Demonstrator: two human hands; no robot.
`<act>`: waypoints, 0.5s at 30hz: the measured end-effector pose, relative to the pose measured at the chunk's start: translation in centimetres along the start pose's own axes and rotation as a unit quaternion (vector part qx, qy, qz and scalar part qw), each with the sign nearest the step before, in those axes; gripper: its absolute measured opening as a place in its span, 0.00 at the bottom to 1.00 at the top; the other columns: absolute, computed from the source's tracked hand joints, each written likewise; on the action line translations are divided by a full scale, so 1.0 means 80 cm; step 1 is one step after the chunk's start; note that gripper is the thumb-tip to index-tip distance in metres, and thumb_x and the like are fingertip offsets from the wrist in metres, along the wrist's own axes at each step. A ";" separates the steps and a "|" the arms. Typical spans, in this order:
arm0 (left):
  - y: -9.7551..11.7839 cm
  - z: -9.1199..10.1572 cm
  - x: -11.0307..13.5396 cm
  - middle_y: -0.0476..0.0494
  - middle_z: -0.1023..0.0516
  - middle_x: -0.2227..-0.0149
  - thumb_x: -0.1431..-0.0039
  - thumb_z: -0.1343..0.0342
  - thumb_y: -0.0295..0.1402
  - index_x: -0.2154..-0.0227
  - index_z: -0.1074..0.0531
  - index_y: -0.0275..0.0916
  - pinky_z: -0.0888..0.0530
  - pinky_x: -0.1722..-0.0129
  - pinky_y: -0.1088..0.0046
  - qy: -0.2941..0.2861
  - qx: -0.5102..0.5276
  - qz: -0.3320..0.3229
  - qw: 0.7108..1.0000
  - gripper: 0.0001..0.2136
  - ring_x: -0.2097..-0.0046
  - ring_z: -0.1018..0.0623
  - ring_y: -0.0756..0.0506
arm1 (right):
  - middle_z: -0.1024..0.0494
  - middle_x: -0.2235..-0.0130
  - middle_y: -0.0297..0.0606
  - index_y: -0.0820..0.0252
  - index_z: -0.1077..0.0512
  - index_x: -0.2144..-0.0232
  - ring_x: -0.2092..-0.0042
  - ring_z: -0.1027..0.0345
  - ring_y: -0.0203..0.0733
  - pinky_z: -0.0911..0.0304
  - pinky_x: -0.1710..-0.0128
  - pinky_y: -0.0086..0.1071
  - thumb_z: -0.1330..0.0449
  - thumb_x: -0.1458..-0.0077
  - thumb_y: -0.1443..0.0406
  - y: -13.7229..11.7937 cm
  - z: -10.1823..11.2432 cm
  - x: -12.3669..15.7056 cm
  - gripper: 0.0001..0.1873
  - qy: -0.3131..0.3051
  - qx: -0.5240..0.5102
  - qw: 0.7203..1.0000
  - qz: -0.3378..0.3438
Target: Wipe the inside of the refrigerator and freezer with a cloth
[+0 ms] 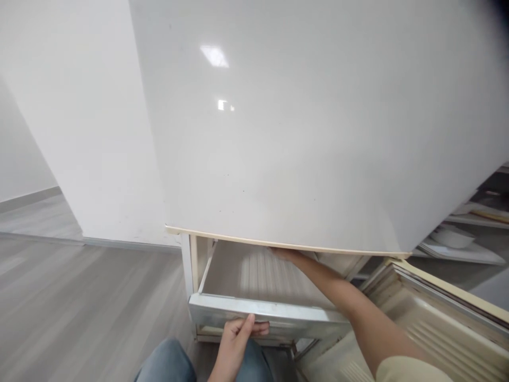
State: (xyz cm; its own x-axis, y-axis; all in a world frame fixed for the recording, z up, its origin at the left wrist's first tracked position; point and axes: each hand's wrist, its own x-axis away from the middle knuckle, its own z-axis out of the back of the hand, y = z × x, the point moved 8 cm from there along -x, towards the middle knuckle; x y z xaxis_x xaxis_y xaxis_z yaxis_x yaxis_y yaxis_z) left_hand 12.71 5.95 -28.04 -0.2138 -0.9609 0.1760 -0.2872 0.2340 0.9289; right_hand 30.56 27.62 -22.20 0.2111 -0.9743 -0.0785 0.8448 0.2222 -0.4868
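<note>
I look down at a white fridge (318, 132) whose lower drawer (258, 307) is pulled out. My left hand (238, 337) grips the drawer's front edge, thumb on top and fingers curled under the lip. My right arm reaches over the drawer into the compartment. Only the back of my right hand (284, 253) shows under the fridge's upper door edge, and its fingers are hidden. The drawer's inside (254, 270) looks bare, with a ribbed white floor.
The lower fridge door (437, 313) stands open to the right. Shelves with a white bowl (453, 237) and plates are at far right. Grey wood floor (79, 307) and a white wall (79, 132) lie to the left. My knee in jeans (167, 363) is below.
</note>
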 end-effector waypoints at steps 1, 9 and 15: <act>0.000 0.000 0.000 0.36 0.14 0.67 0.54 0.43 0.59 0.73 0.18 0.36 0.21 0.52 0.56 0.000 0.000 0.001 1.000 0.28 0.61 0.16 0.34 | 0.31 0.40 0.55 0.64 0.34 0.40 0.39 0.39 0.48 0.50 0.36 0.42 0.50 0.35 0.63 0.012 0.007 0.007 0.23 0.008 0.017 1.000 -0.016; -0.006 0.003 -0.003 0.36 0.14 0.67 0.53 0.44 0.59 0.73 0.18 0.35 0.21 0.53 0.57 0.008 -0.007 0.000 1.000 0.28 0.63 0.16 0.35 | 0.30 0.42 0.60 0.67 0.29 0.45 0.39 0.38 0.58 0.47 0.40 0.48 0.49 0.36 0.58 0.018 -0.018 0.014 0.24 -0.047 0.133 0.987 -0.082; -0.006 0.004 -0.004 0.36 0.14 0.68 0.53 0.44 0.60 0.73 0.18 0.35 0.21 0.53 0.57 0.012 -0.009 -0.004 1.000 0.29 0.64 0.16 0.35 | 0.44 0.33 0.57 0.62 0.40 0.37 0.36 0.45 0.63 0.46 0.40 0.56 0.46 0.39 0.56 -0.104 -0.117 -0.013 0.31 -0.137 0.169 0.976 0.026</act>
State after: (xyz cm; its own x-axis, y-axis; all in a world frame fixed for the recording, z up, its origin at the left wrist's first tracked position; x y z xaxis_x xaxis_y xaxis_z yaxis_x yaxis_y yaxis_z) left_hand 12.64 6.19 -28.66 -0.1883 -0.9663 0.1757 -0.2717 0.2232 0.9361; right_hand 18.73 26.42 -26.18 0.3417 -0.9256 0.1625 0.9339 0.3151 -0.1692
